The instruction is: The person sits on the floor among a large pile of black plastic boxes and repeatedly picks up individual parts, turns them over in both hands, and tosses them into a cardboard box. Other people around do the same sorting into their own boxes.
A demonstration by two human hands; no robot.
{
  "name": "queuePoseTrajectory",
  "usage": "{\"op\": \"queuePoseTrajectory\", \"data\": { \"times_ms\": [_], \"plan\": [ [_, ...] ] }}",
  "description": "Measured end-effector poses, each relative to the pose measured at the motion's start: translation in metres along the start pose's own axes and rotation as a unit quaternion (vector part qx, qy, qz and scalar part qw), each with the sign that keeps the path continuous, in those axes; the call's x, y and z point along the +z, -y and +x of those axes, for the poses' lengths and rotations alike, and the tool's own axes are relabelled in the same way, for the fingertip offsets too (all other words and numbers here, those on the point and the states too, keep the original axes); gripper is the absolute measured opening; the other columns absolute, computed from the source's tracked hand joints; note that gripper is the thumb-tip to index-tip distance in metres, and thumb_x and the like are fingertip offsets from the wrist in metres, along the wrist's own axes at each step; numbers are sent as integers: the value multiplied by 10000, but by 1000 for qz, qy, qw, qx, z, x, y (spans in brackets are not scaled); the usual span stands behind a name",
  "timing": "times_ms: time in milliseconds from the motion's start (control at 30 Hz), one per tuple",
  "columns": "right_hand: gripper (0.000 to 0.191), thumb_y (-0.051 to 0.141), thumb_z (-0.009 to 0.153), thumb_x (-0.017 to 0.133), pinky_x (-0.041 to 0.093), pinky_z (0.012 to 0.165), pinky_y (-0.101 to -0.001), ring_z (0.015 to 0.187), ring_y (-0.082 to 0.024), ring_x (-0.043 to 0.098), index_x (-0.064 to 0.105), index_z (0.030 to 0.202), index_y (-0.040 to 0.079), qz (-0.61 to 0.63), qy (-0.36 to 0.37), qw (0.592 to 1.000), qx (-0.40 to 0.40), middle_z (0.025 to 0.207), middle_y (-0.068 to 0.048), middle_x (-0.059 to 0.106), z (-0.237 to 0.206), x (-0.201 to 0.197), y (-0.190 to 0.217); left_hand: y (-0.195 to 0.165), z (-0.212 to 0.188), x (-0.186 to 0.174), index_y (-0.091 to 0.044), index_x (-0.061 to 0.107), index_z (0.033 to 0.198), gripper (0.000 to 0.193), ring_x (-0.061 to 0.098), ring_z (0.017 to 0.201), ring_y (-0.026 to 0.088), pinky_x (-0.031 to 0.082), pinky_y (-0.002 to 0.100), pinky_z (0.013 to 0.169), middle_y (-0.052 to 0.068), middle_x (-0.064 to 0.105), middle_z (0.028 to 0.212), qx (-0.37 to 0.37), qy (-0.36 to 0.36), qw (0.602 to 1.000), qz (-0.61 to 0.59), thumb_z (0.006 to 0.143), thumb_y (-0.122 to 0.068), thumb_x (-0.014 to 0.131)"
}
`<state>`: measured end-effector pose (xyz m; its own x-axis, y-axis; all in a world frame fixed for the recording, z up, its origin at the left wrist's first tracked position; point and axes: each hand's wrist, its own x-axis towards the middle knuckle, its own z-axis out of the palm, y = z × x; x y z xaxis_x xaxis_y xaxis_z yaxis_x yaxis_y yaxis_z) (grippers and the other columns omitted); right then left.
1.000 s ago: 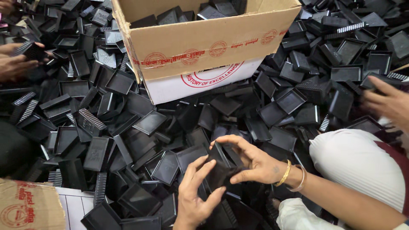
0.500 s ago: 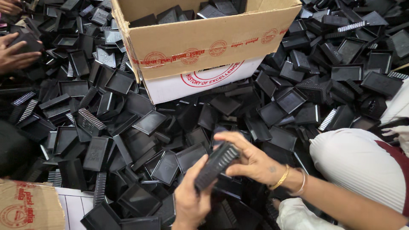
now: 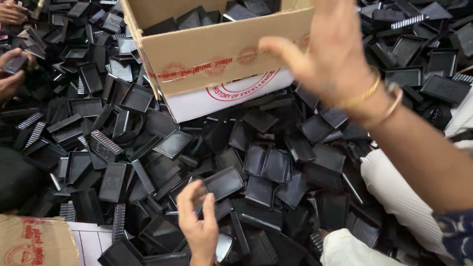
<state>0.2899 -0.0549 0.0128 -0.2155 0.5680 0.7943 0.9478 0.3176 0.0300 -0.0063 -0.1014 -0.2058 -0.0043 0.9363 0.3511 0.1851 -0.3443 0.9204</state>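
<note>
empty and spread wide, the right hand (image 3: 331, 47) hangs in the air at about one o'clock, palm toward the cardboard box (image 3: 217, 54), fingers splayed and a little blurred; gold bangles (image 3: 374, 98) ring its wrist. nothing sits in its grasp. the left hand (image 3: 197, 221) lies low at six o'clock, fingers curled loosely with their tips on a black plastic tray (image 3: 224, 182) that lies on the heap; whether it truly pinches the tray or only touches it, i cannot tell.

around both hands spreads a deep pile of black plastic trays and lids (image 3: 276, 167), flat and ribbed pieces tumbled at all angles, filling the floor from nine o'clock to three. the box stands open at twelve o'clock, with more black pieces lying inside it. a second piece of cardboard (image 3: 34, 241) shows at seven o'clock, beside a sheet of ruled paper (image 3: 91, 241). at ten o'clock another person's hands (image 3: 12, 74) hold a dark piece. white cloth (image 3: 394, 192) covers a knee at four o'clock.
</note>
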Motion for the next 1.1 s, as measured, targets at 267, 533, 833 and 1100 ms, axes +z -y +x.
{"op": "queuePoseTrajectory", "data": {
  "times_ms": [267,533,833,1100],
  "plan": [
    [1063,151,603,799,346,1080,-604,1458,-388,294,340,1562,166,-51,548,828,-111,1593,-147,335,-186,93,34,16,-39,67,1,586,1234,592,533,1148,465,433,514,943,264,552,1275,127,214,940,233,756,-269,807],
    [1002,187,654,776,398,1097,-527,1285,-443,427,326,1518,-44,186,405,895,27,1444,-243,425,-232,114,-2,18,-26,62,-51,582,1271,744,545,1064,398,454,480,879,210,568,1179,9,260,912,319,614,-252,867],
    [1025,279,802,855,250,1195,-435,1474,-355,293,224,1550,-26,362,306,862,180,1563,-227,301,-193,78,32,8,15,11,9,629,1078,530,652,764,199,522,324,727,198,697,871,-195,119,971,-71,681,-213,901],
    [932,77,837,788,387,1147,-380,1449,-218,378,249,1598,110,636,210,620,408,1514,-106,403,-197,72,70,-20,1,19,-9,611,1002,520,670,907,233,560,330,798,150,665,1144,63,126,990,4,639,-201,930]
  ]
}}
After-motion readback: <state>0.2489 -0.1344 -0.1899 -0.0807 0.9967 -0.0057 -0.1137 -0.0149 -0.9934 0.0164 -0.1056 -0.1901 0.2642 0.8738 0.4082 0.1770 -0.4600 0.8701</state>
